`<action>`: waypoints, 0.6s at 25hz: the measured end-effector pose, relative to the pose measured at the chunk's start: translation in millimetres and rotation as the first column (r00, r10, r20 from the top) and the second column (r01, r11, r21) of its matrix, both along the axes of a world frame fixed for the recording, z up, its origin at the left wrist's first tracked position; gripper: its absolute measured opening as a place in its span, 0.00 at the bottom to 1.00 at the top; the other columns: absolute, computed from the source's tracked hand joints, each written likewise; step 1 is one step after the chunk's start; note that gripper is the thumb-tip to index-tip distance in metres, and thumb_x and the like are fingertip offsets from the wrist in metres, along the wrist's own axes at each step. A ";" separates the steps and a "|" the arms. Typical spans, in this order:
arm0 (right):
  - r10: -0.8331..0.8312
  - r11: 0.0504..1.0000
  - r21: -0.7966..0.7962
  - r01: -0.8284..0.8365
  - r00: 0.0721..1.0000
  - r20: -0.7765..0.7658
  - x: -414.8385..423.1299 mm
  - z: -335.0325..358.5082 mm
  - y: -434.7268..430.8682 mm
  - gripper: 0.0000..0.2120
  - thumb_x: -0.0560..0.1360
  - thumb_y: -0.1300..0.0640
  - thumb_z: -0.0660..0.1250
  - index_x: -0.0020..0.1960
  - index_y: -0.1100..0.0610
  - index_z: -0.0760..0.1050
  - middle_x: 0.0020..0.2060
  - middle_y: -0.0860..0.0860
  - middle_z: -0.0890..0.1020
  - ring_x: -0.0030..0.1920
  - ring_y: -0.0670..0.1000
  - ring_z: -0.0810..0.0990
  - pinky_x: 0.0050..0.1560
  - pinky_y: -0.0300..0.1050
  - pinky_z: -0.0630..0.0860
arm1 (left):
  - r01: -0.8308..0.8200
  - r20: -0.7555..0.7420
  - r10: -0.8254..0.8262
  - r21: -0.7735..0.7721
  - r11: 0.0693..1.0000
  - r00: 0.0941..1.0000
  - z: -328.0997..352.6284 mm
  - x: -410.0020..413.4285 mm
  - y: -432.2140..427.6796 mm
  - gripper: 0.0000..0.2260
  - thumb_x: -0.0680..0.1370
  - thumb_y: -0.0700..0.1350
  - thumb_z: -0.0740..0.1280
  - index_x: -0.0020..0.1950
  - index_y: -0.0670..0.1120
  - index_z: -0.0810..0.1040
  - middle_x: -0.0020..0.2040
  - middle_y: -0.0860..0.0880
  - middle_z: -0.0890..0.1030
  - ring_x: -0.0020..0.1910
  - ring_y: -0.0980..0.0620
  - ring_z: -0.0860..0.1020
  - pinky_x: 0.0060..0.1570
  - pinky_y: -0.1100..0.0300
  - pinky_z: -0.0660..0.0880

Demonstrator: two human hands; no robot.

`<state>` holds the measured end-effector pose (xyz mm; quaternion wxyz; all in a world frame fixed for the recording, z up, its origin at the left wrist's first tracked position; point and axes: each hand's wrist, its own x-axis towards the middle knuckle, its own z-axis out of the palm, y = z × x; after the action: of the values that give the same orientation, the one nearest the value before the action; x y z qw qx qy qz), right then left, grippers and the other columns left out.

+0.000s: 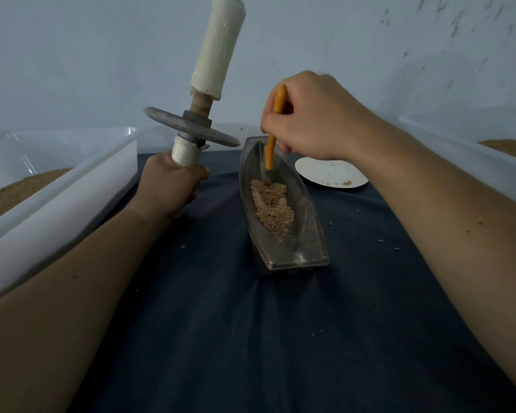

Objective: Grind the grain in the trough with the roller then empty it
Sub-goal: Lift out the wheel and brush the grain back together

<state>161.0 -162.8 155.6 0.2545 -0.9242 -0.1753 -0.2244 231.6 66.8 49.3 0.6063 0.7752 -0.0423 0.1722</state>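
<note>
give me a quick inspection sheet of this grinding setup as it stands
surface: dark blue cloth, a few stray specks on it
job's things: metal trough holds a heap of grain; roller held in the air, tilted, clear of the trough; orange-handled brush with its tip at the heap's far end
clutter: white plate beside the trough's far end, a few crumbs on it
grippers: left hand grips the roller's lower handle; right hand holds the brush
cables: nothing seen
surroundings: left bin and right bin, white, brown material in each; pale wall behind
</note>
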 end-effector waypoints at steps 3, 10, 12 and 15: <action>0.052 0.999 -0.010 -0.052 0.999 -0.008 -9.4 6.7 7.9 0.06 0.78 0.55 0.66 0.49 0.55 0.81 0.34 0.48 0.84 0.33 0.43 0.84 0.41 0.41 0.83 | 0.000 -0.008 0.000 0.011 1.000 1.000 1.4 -1.3 -0.1 0.08 0.71 0.44 0.75 0.43 0.44 0.77 0.28 0.47 0.76 0.25 0.53 0.73 0.24 0.60 0.72; 0.063 0.985 -0.163 -0.061 0.998 0.005 -40.7 32.7 16.9 0.11 0.76 0.52 0.66 0.47 0.61 0.80 0.31 0.52 0.84 0.29 0.46 0.83 0.32 0.42 0.82 | 0.000 -0.009 0.001 0.019 1.000 1.000 1.8 -2.4 -0.9 0.08 0.71 0.44 0.74 0.44 0.44 0.77 0.30 0.46 0.76 0.26 0.52 0.73 0.26 0.59 0.72; 0.085 0.993 -0.088 -0.082 0.996 0.040 -46.9 42.8 17.4 0.13 0.77 0.51 0.64 0.40 0.56 0.80 0.26 0.46 0.82 0.24 0.44 0.81 0.22 0.33 0.73 | -0.003 -0.012 0.003 0.031 1.000 1.000 1.7 -1.9 0.2 0.08 0.71 0.44 0.74 0.45 0.44 0.77 0.31 0.46 0.76 0.26 0.53 0.74 0.26 0.60 0.73; 0.039 0.996 -0.078 -0.039 0.999 -0.001 -48.5 45.5 22.8 0.18 0.79 0.50 0.62 0.35 0.56 0.81 0.23 0.47 0.81 0.20 0.46 0.79 0.17 0.32 0.67 | 0.005 -0.015 -0.005 0.002 1.000 1.000 1.1 -1.6 -0.4 0.08 0.70 0.43 0.74 0.41 0.45 0.76 0.28 0.47 0.74 0.25 0.52 0.72 0.24 0.59 0.70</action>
<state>112.5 -140.1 201.1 0.2225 -0.9299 -0.2019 -0.2124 230.1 66.3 50.5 0.6060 0.7772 -0.0397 0.1647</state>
